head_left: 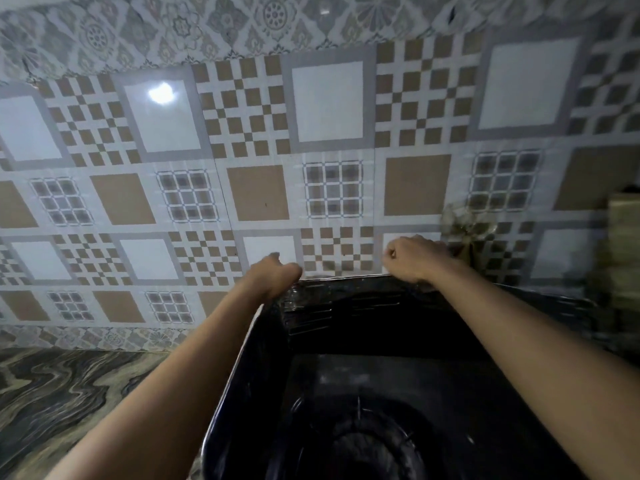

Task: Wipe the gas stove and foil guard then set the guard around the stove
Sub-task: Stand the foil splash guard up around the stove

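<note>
Filling most of the view is a tiled wall (329, 98) of brown, grey and white squares, with one bright glare spot on the upper left. Below it on the left lies the marbled desk (69, 393), which runs out of the picture at the bottom and side. The foil guard (343, 303) stands upright in the lower middle, its back panel close to the wall and its left panel running towards the camera. It reads as nearly black in the dim light, and its right side is lost in blur and shadow. Inside the guard sits the gas stove (388, 386), equally dark. Only faint glints mark its top, and the burner (363, 448) is cut off by the lower edge.

Both bare forearms reach up from the bottom corners. The left hand (277, 275) curls over the guard's top back-left corner, its fingertips hidden behind the rim. The right hand (412, 258) is closed over the top rim of the back panel.

A crumpled pale thing (464, 230) against the wall, just right of the right hand, is too blurred to identify.
</note>
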`<act>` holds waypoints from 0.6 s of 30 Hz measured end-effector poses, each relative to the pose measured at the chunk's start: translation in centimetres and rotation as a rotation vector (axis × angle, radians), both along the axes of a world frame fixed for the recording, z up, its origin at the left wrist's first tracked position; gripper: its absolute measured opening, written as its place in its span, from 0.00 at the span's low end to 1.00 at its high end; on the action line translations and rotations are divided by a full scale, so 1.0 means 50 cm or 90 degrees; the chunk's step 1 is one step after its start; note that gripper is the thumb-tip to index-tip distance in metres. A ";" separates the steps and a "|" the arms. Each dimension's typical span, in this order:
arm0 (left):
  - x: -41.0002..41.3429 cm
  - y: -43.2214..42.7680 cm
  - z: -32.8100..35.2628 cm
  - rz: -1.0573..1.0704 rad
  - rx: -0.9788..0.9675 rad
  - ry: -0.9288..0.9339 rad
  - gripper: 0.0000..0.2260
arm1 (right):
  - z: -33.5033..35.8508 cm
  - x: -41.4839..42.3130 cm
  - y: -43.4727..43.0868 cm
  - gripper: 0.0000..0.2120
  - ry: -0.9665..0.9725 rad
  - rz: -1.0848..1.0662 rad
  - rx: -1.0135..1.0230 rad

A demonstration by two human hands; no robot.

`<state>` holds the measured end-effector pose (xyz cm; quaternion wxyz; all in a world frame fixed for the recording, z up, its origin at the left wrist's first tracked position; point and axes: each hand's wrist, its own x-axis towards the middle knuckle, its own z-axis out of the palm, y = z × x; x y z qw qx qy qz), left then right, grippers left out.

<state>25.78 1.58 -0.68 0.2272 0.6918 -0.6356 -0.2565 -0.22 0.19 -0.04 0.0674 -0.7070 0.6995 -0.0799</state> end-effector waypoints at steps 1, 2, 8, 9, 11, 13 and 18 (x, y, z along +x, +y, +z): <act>-0.022 0.000 0.004 -0.012 -0.029 -0.048 0.38 | -0.004 -0.026 0.010 0.14 0.008 -0.019 0.015; -0.045 -0.001 0.008 -0.033 -0.062 -0.096 0.35 | -0.011 -0.046 0.019 0.14 0.018 -0.026 0.030; -0.204 -0.004 -0.014 -0.226 -0.173 -0.244 0.21 | -0.050 -0.105 0.042 0.15 -0.012 0.034 0.033; -0.227 -0.004 -0.022 -0.239 -0.184 -0.260 0.20 | -0.056 -0.113 0.043 0.17 -0.019 0.040 0.023; -0.263 -0.009 -0.038 -0.255 -0.198 -0.263 0.18 | -0.065 -0.126 0.049 0.19 -0.050 0.051 0.016; -0.279 -0.010 -0.051 -0.263 -0.201 -0.262 0.16 | -0.073 -0.133 0.055 0.21 -0.089 0.059 0.020; -0.287 -0.013 -0.084 -0.259 -0.226 -0.271 0.13 | -0.079 -0.171 0.066 0.18 -0.110 0.088 0.001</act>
